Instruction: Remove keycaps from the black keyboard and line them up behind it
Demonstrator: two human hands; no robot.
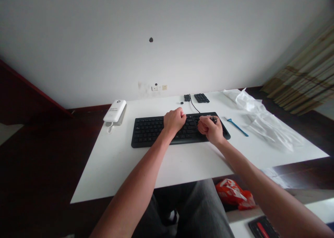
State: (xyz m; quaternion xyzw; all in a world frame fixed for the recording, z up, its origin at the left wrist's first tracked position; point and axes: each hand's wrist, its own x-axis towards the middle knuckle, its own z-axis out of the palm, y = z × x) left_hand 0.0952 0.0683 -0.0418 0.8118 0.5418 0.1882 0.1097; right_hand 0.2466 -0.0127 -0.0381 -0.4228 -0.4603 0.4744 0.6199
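Observation:
A black keyboard [148, 130] lies across the middle of the white table. My left hand [174, 121] is closed in a fist over its centre, its fingertips hidden from view. Over the keyboard's right end is my right hand [211, 128], also closed, thumb against the curled fingers. A small dark thing [214, 119] shows beside its knuckles; whether I hold it cannot be made out. Behind the keyboard lie a group of black keycaps [201, 98], a smaller cluster of keycaps [187, 97] and one loose keycap [182, 103].
A blue slim tool [237, 127] lies right of the keyboard, near crumpled white plastic wrap [257, 109]. At the table's left stands a white power bank [115, 111] with a short cable. The keyboard cable [193, 104] runs backward. Below are a red bag [233, 193] and a black case [262, 227].

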